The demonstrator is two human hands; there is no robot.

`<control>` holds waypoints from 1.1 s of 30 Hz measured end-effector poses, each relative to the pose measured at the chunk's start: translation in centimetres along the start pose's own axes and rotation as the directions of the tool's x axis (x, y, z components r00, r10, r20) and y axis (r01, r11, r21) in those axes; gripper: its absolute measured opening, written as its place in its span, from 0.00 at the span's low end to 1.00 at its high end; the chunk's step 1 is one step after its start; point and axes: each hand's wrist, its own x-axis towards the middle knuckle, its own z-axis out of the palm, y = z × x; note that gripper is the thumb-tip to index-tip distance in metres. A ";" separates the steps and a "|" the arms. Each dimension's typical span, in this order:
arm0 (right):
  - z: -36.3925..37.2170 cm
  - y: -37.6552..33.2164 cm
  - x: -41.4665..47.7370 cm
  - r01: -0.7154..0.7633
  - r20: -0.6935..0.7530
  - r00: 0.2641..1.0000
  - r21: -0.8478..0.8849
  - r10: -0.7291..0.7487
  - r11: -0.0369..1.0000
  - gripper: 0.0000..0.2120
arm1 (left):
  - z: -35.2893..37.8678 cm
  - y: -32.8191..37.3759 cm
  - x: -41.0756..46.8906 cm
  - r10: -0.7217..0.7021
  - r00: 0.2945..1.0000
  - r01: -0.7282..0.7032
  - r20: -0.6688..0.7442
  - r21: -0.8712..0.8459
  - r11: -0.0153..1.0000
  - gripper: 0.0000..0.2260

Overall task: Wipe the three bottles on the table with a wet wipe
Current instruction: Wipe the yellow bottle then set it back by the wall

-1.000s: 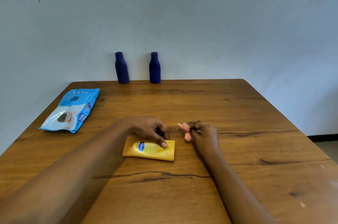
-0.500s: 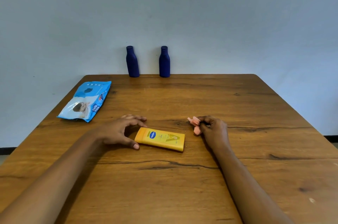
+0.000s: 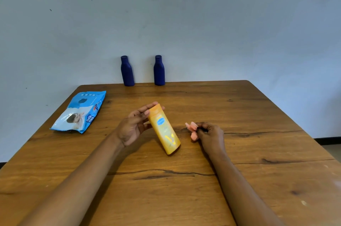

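My left hand (image 3: 134,126) grips the cap end of a yellow bottle (image 3: 165,130) and tilts it up, its lower end near the wooden table (image 3: 239,179). To its right my right hand (image 3: 209,133) pinches a small crumpled pink wipe (image 3: 191,129) and rests on the table. Two dark blue bottles (image 3: 127,71) (image 3: 159,70) stand upright side by side at the far edge against the wall.
A blue pack of wet wipes (image 3: 81,112) lies flat at the far left of the table. A pale wall rises right behind the far edge. The table's right edge drops off to the floor.
My left hand took hold of the yellow bottle, which lay flat, and raised its cap end. The right hand kept the pink wipe and hardly moved.
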 end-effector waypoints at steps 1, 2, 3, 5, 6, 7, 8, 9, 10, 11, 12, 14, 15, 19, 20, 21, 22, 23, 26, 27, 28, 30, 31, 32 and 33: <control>0.0 -0.1 0.0 -0.003 -0.003 1.000 -0.002 0.003 1.000 0.12 | 0.6 -0.3 0.2 0.013 1.000 -0.013 -0.011 0.008 1.000 0.27; 0.0 -0.1 -0.1 -0.008 -0.004 1.000 0.000 0.008 1.000 0.12 | 1.0 -0.4 0.3 0.024 0.999 -0.023 -0.039 0.036 0.999 0.23; -0.1 -0.2 -0.1 -0.013 -0.004 1.000 0.001 0.013 1.000 0.12 | 1.3 -0.6 0.4 0.035 0.997 -0.030 -0.073 0.077 0.997 0.21; -0.3 -0.3 -0.1 -0.022 -0.013 1.000 0.009 0.022 1.000 0.11 | 1.7 -0.6 0.5 0.058 0.991 -0.040 -0.124 0.136 0.990 0.19; -0.3 -0.3 -0.2 -0.026 -0.019 0.999 0.014 0.026 1.000 0.11 | 2.0 -0.5 0.5 0.068 0.988 -0.045 -0.141 0.161 0.986 0.17; -0.4 -0.3 -0.2 -0.030 -0.026 0.999 0.019 0.030 0.999 0.11 | 2.2 -0.4 0.5 0.083 0.983 -0.050 -0.161 0.196 0.979 0.15; -0.4 -0.2 -0.2 -0.036 -0.034 0.999 0.027 0.037 0.999 0.11 | 2.6 -0.2 0.8 0.100 0.977 -0.055 -0.186 0.236 0.970 0.14; -0.5 -0.2 -0.1 -0.045 -0.043 0.998 0.038 0.047 0.998 0.11 | 2.9 0.1 1.2 0.124 0.970 -0.063 -0.208 0.276 0.959 0.14; -0.6 0.0 -0.1 -0.057 -0.051 0.997 0.055 0.059 0.997 0.11 | 3.1 0.5 1.9 0.150 0.964 -0.078 -0.222 0.303 0.950 0.13; -0.8 0.1 0.2 -0.061 -0.053 0.996 0.081 0.065 0.995 0.11 | 3.3 1.1 3.2 0.177 0.960 -0.099 -0.219 0.326 0.940 0.12; -0.9 0.2 0.4 -0.063 -0.047 0.997 0.111 0.069 0.992 0.11 | 3.6 1.7 4.6 0.200 0.958 -0.118 -0.205 0.353 0.928 0.11; -1.3 0.5 1.2 -0.058 -0.038 0.997 0.147 0.065 0.987 0.12 | 4.2 2.8 8.8 0.233 0.957 -0.145 -0.172 0.412 0.900 0.11; -1.4 0.7 1.7 -0.047 -0.049 0.997 0.135 0.054 0.990 0.12 | 4.6 3.4 10.9 0.249 0.954 -0.157 -0.168 0.428 0.890 0.11; -2.5 1.4 5.2 0.019 -0.111 0.994 0.041 -0.014 0.999 0.16 | 5.2 4.5 20.2 0.312 0.938 -0.202 -0.154 0.487 0.849 0.13; -2.7 1.5 6.0 0.029 -0.112 0.993 0.029 -0.026 0.999 0.16 | 5.1 4.4 22.1 0.321 0.935 -0.207 -0.151 0.504 0.839 0.13; -3.0 1.8 7.0 0.041 -0.106 0.994 0.024 -0.038 0.999 0.16 | 5.1 4.3 24.2 0.328 0.933 -0.211 -0.149 0.512 0.833 0.13; -3.2 2.0 7.8 0.054 -0.100 0.994 0.011 -0.053 0.998 0.15 | 5.1 4.1 25.8 0.334 0.931 -0.216 -0.147 0.517 0.828 0.13; -3.3 2.2 8.7 0.069 -0.087 0.994 -0.005 -0.069 0.998 0.13 | 5.2 3.8 27.4 0.339 0.930 -0.220 -0.142 0.526 0.822 0.13; -3.3 2.7 11.0 0.099 -0.040 0.994 -0.034 -0.100 0.994 0.12 | 5.3 3.1 30.8 0.336 0.936 -0.214 -0.107 0.584 0.783 0.12; -3.3 2.8 11.5 0.105 -0.023 0.994 -0.022 -0.106 0.994 0.13 | 5.1 2.9 31.7 0.338 0.936 -0.215 -0.094 0.606 0.765 0.12; -3.3 3.0 11.9 0.112 -0.007 0.994 -0.015 -0.113 0.994 0.14 | 4.8 2.8 32.5 0.344 0.935 -0.220 -0.084 0.624 0.750 0.12; -3.2 3.2 12.4 0.133 0.022 0.991 -0.025 -0.132 0.991 0.14 | 4.4 2.8 33.6 0.363 0.929 -0.233 -0.074 0.645 0.728 0.12; -3.2 3.5 12.5 0.138 0.031 0.990 -0.029 -0.138 0.990 0.13 | 4.2 2.8 34.1 0.372 0.925 -0.237 -0.073 0.654 0.718 0.12; -3.2 3.7 12.6 0.141 0.038 0.989 -0.031 -0.140 0.990 0.13 | 4.0 3.0 34.6 0.382 0.921 -0.241 -0.074 0.664 0.708 0.12; -3.1 3.9 12.6 0.142 0.044 0.989 -0.033 -0.141 0.989 0.13 | 3.8 3.1 34.9 0.391 0.917 -0.245 -0.073 0.672 0.699 0.12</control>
